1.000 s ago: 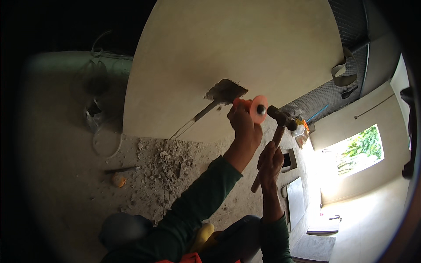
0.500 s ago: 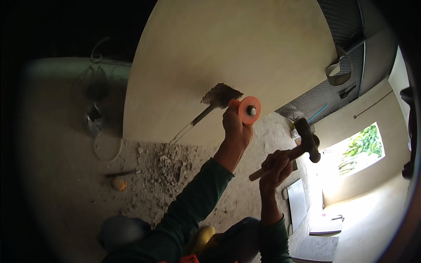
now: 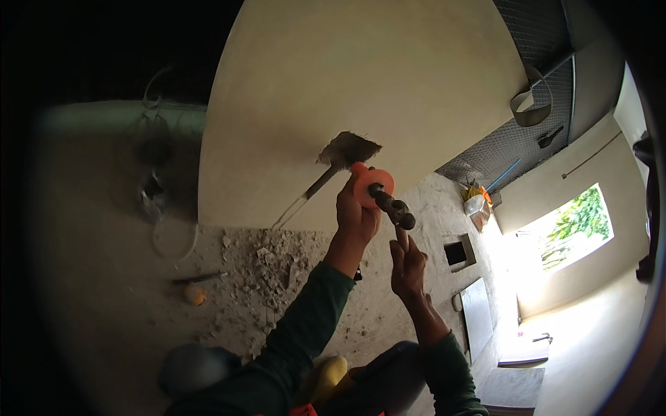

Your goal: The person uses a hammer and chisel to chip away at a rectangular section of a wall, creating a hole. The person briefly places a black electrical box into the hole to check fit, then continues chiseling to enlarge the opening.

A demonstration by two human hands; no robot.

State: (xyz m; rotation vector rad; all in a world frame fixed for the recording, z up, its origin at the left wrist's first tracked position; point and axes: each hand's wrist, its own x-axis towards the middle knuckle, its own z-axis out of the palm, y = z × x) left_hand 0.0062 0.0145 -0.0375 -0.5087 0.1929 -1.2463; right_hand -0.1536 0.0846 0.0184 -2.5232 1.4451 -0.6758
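Observation:
My left hand (image 3: 352, 215) is wrapped around a chisel with a round orange hand guard (image 3: 383, 178), held against the pale wall (image 3: 361, 76). The guard covers most of the chisel, and its tip is hidden. Just beyond is a rough, broken-out hole (image 3: 350, 148) with a narrow groove (image 3: 322, 183) running down from it. My right hand (image 3: 408, 269) grips the wooden handle of a hammer (image 3: 396, 209). The hammer's dark metal head meets the chisel's butt end at the guard's middle, apparently touching it.
Broken rubble (image 3: 274, 260) is strewn along the wall's foot. A dark bar (image 3: 200, 278) and a small orange round object (image 3: 195, 295) lie left of it. Rightward are a square floor opening (image 3: 457, 253), a bag (image 3: 478, 211), a flat panel (image 3: 476, 312) and a bright window (image 3: 576, 229).
My right hand has swung the hammer left and inward, from apart to the chisel's end. My left hand and the chisel appear slightly lower and farther left. The view has shifted a little.

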